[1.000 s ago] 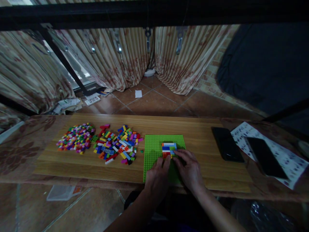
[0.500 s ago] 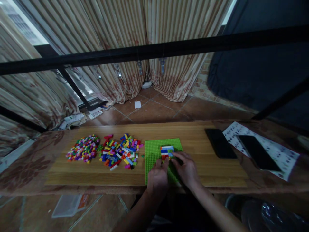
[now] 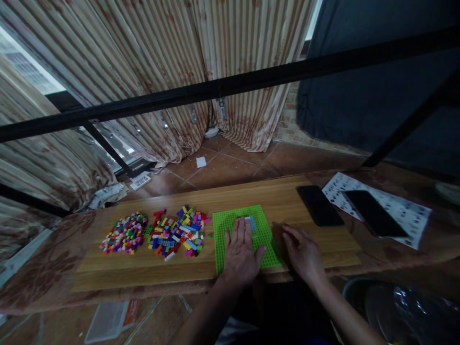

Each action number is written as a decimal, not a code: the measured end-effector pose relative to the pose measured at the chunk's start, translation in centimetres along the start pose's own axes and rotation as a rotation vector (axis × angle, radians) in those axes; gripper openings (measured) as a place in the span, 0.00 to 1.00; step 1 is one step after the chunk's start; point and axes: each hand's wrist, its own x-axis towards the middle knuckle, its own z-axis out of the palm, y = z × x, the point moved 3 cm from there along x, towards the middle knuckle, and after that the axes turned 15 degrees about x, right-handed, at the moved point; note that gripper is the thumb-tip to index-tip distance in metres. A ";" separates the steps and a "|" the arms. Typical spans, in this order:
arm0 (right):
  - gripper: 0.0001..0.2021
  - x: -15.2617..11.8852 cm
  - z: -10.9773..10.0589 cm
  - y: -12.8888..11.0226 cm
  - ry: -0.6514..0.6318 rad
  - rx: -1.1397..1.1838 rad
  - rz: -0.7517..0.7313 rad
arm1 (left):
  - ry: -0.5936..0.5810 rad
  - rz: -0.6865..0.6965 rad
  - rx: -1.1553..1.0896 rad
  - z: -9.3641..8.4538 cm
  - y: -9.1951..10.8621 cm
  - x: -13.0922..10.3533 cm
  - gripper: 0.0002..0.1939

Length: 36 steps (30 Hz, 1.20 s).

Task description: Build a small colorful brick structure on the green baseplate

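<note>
My left hand [image 3: 241, 254] lies flat, fingers stretched out, over a small block of toy bricks [image 3: 252, 223] on the green studded baseplate [image 3: 223, 221]. Most of the block is hidden under the fingers; a light blue and white part shows past the fingertips. To the right of the baseplate, my right hand [image 3: 304, 253] hovers near the wooden board with loosely bent fingers. Thumb and index finger look slightly apart there, and nothing shows between them.
Left of the baseplate lie a pile of mixed bricks [image 3: 179, 232] and a heap of tiny colourful pieces [image 3: 125, 233] on the wooden board [image 3: 151, 275]. Rightward are a black phone [image 3: 319, 206], a second dark phone [image 3: 375, 213] and a printed sheet [image 3: 419, 223]. A black rail [image 3: 179, 98] crosses beyond.
My left hand has flattened over the brick block, where its fingertips were pressing before. My right hand has let go of the block and moved right, off the baseplate. The view has tilted slightly.
</note>
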 end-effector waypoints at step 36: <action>0.19 -0.6 0.6 2.8 -0.120 -0.001 -0.034 | 0.131 -0.234 -0.222 -1.4 -5.6 -4.7 0.29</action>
